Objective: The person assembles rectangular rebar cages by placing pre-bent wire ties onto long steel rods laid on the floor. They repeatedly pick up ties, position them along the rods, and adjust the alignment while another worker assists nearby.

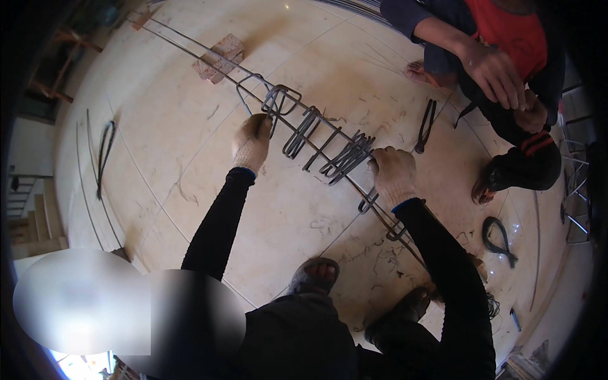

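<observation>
Long steel bars run diagonally across the pale tiled floor, threaded through several bent steel stirrups. My left hand, in a knitted work glove, grips a stirrup near the upper end of the row. My right hand, gloved too, is closed on the bars just past the bunched stirrups. Two more stirrups hang on the bars below my right hand.
A brick props the bars at the far end. Pincers lie near another person crouching at upper right. A coil of tie wire lies at right, loose wire at left. My sandalled feet stand below.
</observation>
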Tool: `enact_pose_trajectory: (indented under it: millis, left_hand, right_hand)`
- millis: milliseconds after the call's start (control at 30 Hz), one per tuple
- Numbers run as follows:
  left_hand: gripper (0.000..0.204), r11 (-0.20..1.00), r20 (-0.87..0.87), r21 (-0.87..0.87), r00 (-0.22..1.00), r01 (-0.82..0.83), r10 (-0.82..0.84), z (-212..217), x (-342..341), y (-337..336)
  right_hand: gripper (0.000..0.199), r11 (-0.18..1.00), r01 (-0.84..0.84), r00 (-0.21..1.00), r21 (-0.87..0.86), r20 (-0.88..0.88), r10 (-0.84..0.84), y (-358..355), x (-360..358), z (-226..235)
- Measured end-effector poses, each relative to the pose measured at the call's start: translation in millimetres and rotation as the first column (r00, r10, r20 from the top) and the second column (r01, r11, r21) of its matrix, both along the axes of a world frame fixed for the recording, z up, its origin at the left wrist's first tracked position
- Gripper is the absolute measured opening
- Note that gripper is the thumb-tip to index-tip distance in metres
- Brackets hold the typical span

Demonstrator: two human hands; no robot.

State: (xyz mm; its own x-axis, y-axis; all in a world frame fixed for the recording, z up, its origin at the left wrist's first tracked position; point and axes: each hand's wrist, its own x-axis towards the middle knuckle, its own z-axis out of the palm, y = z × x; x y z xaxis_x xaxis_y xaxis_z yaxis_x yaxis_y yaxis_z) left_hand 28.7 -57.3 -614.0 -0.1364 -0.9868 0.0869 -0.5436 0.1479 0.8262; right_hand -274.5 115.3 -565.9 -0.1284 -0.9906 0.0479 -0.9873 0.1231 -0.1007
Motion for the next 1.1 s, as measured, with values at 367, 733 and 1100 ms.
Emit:
enact_pose_trajectory:
  millis: [367, 733, 1100]
  left_hand:
    - [0.064, 0.924, -0.07, 0.011, 0.922, -0.382, 0.382, 11.8, -27.1, -15.0]
    - [0.031, 0.94, 0.336, -0.136, 0.907, 0.313, -0.254, 51.3, -13.5, -102.9]
    - [0.037, 0.969, 0.054, -0.121, 0.974, -0.213, 0.221, -5.9, 10.8, -90.7]
  right_hand:
    - [0.02, 0.997, -0.008, 0.999, -0.076, -0.036, 0.005, 3.1, -3.9, -9.0]
    - [0.02, 0.992, -0.03, 0.998, -0.123, -0.05, 0.024, 1.6, -2.4, -15.9]
    - [0.019, 0.989, -0.008, 1.0, -0.147, 0.014, 0.01, 2.3, -2.8, -15.1]
